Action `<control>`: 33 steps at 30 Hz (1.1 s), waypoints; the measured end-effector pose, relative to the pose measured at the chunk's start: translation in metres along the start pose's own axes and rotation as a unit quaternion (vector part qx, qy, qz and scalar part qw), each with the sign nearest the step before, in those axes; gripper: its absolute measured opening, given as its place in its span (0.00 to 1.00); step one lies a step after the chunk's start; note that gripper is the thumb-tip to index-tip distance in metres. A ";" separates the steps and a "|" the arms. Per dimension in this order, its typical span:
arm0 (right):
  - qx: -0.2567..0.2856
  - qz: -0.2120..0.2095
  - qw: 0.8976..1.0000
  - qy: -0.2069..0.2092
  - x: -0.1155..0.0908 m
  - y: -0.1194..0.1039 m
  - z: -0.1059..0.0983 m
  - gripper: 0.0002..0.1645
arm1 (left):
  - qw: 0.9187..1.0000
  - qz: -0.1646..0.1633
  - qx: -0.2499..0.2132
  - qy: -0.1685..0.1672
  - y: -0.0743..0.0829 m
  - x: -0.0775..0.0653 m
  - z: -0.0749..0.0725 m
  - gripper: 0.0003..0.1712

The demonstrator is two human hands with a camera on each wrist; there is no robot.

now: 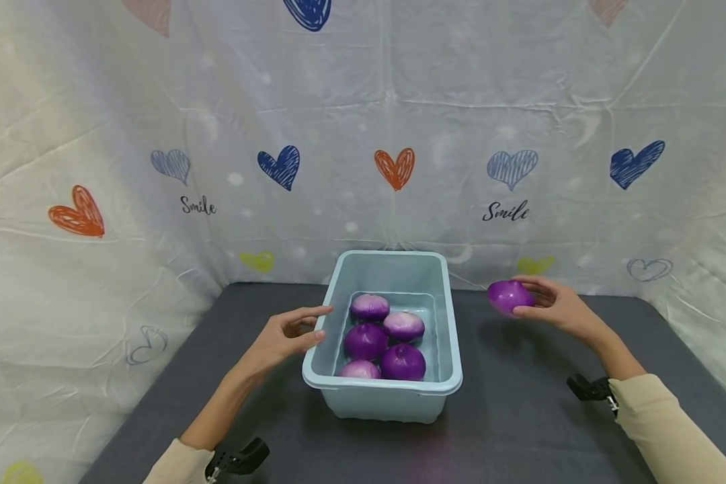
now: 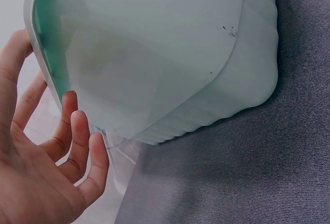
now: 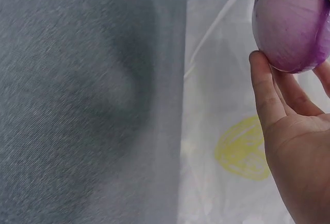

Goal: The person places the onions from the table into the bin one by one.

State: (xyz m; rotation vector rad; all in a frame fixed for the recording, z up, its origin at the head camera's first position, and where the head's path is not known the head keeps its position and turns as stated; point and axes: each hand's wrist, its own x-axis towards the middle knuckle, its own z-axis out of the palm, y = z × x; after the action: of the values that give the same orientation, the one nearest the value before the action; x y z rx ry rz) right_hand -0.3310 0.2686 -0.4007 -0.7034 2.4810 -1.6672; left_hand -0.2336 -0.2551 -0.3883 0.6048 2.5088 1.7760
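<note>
A light-blue plastic tub (image 1: 454,343) stands mid-table with several red onions (image 1: 366,341) lying on its bottom, some dark purple and some paler. At the tub's left side, my left hand (image 1: 293,333) holds the rim with thumb and index finger; the other fingers curl loosely by the outer wall, as the left wrist view shows. To the right of the tub, my right hand (image 1: 550,306) grips one more red onion (image 1: 509,297) between thumb and fingers, raised above the table. In the right wrist view this onion (image 3: 291,22) looks glossy and rounded.
A dark grey cloth covers the table (image 1: 508,417). Behind it and at both sides hangs a white curtain (image 1: 339,215) printed with hearts, close to the tub's far end. Both wrists carry black straps (image 1: 588,388).
</note>
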 end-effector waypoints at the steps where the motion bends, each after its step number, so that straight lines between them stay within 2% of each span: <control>1: 0.001 -0.003 1.000 -0.001 0.001 -0.002 0.000 0.37 | 1.000 -0.004 0.000 0.001 0.000 0.001 0.000 0.27; 9: 0.020 -0.019 1.000 -0.008 0.010 -0.017 0.005 0.37 | 1.000 -0.005 0.000 0.001 0.000 0.001 0.000 0.27; 14: 0.012 -0.027 1.000 -0.006 0.015 -0.023 0.008 0.37 | 1.000 -0.011 -0.002 0.005 0.001 0.001 0.000 0.28; 22: 0.005 -0.036 0.999 -0.005 0.026 -0.038 0.015 0.37 | 1.000 -0.002 -0.003 0.000 0.001 0.000 0.001 0.27; 33: 0.026 -0.074 0.997 -0.019 0.044 -0.056 0.027 0.37 | 1.000 0.003 -0.003 0.000 -0.001 0.001 0.001 0.27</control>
State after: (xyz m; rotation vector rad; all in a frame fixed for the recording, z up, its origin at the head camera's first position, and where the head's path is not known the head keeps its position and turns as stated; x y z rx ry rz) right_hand -0.3434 0.2107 -0.3537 -0.9252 2.4035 -1.7427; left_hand -0.2344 -0.2540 -0.3897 0.6129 2.5030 1.7859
